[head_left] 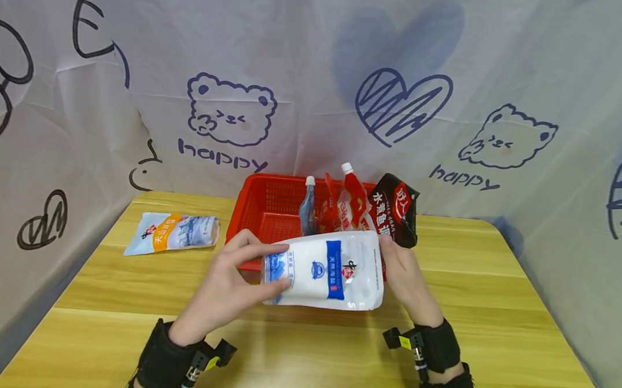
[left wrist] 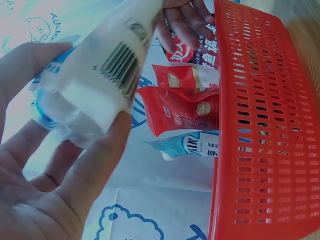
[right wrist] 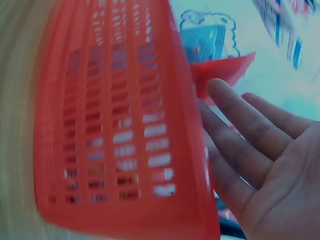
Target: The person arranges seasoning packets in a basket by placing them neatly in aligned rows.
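In the head view my left hand [head_left: 226, 286] grips a white salt pouch [head_left: 312, 275] with blue print, thumb below and fingers along its left end. The pouch is held tilted in front of the red basket [head_left: 246, 208]. From the left wrist view, its barcoded back [left wrist: 120, 62] shows. My right hand [head_left: 409, 276] is beside the pouch's right end. In the right wrist view its fingers [right wrist: 250, 130] are extended and hold nothing, close to the basket's rim. Standing in the basket are a black seasoning pouch [head_left: 401, 212], red pouches [head_left: 353, 199] and a blue spouted pouch [head_left: 307, 211].
A light blue and orange pouch [head_left: 176, 234] lies on the wooden table [head_left: 493, 318], left of the basket. Behind the table hangs a white cloth [head_left: 317, 61] with drawn bears and hearts. More cloth flanks both sides.
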Motion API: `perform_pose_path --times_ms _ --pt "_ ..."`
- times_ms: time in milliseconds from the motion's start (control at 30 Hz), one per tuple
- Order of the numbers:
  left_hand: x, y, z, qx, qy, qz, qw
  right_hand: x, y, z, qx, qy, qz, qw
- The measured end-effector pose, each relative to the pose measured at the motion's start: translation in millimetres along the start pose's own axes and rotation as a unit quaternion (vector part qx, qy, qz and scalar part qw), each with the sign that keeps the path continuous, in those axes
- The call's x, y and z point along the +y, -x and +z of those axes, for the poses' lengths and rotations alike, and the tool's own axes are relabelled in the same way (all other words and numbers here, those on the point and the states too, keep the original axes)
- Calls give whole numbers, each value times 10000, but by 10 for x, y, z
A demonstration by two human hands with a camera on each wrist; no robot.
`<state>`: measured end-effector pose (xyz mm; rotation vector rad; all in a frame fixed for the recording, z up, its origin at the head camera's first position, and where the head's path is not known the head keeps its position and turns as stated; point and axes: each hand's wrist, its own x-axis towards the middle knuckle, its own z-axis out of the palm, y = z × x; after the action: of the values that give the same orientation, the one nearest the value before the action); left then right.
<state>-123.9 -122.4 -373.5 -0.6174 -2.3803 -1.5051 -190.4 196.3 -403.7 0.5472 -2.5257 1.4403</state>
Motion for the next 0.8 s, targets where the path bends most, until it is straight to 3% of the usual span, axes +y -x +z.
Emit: perform_pose_path --times_ms 233,367,500,800 --pt "17 8 25 343 358 170 9986 -160 47 46 -192 -921 65 9955" --pt "26 16 37 418 423 317 9977 -287 81 58 -443 -1474 674 9858" --pt "8 12 63 465 610 543 9956 -381 109 92 -528 -1669 1147 9778" --pt "-32 -5 161 450 531 761 9947 -469 143 286 -453 -2111 990 9714"
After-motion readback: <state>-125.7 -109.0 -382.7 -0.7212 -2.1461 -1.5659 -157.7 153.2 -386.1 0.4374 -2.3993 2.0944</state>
